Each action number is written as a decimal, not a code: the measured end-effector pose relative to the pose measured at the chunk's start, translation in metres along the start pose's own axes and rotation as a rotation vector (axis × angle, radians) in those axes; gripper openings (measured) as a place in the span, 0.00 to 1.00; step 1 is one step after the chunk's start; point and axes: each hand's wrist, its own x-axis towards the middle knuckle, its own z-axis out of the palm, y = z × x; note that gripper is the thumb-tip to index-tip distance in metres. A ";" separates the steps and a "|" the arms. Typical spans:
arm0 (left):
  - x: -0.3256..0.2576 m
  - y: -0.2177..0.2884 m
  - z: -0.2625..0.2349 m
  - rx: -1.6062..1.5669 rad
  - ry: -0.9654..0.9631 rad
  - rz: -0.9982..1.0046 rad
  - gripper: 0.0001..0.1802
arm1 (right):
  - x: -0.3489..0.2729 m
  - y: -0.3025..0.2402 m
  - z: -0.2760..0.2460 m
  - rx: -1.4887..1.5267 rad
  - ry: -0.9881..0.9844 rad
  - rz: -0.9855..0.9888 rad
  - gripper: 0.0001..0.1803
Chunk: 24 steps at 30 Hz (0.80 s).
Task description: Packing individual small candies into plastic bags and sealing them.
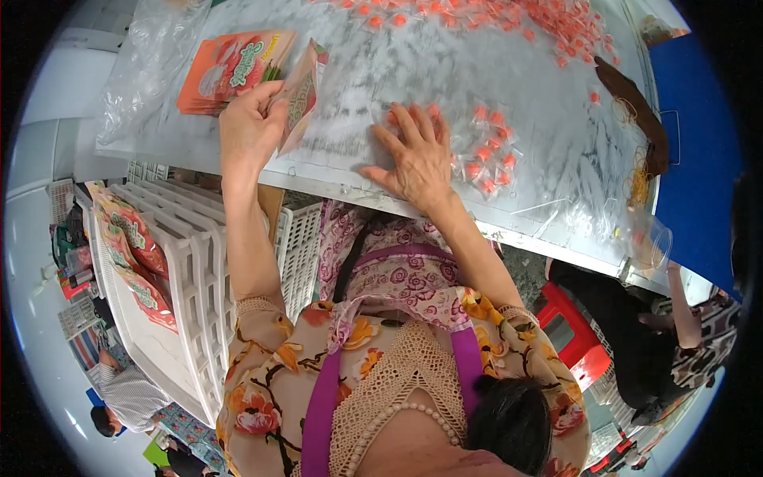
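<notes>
My left hand point(250, 131) pinches the edge of a flat red-and-orange printed pouch point(300, 103), held on its side over the table's near edge. Just behind that hand lies a stack of similar orange pouches point(230, 71). My right hand point(419, 155) is spread palm down on the table, fingers apart, over some small red-orange sweets in clear wrappers. Part of them is hidden beneath its fingers. To its right lies a loose group of the same wrapped sweets point(494, 143).
A big heap of wrapped sweets point(548, 28) covers the table's point(350, 103) far side. Crumpled clear plastic point(143, 71) lies at the left. White crates point(187, 246) holding pouches point(131, 230) stand at left. A clear cup point(653, 242), brown cloth point(636, 103), red stool point(572, 326) and another person point(683, 334) are right.
</notes>
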 end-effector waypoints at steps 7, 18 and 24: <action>0.014 -0.003 0.017 0.155 -0.027 0.217 0.15 | -0.010 0.008 0.015 0.013 0.032 0.054 0.12; 0.035 -0.035 0.013 0.306 -0.056 0.466 0.17 | 0.019 0.013 0.047 0.179 0.245 0.043 0.06; 0.011 0.045 0.088 0.341 -0.122 0.438 0.17 | 0.031 0.050 -0.023 0.854 0.488 0.658 0.07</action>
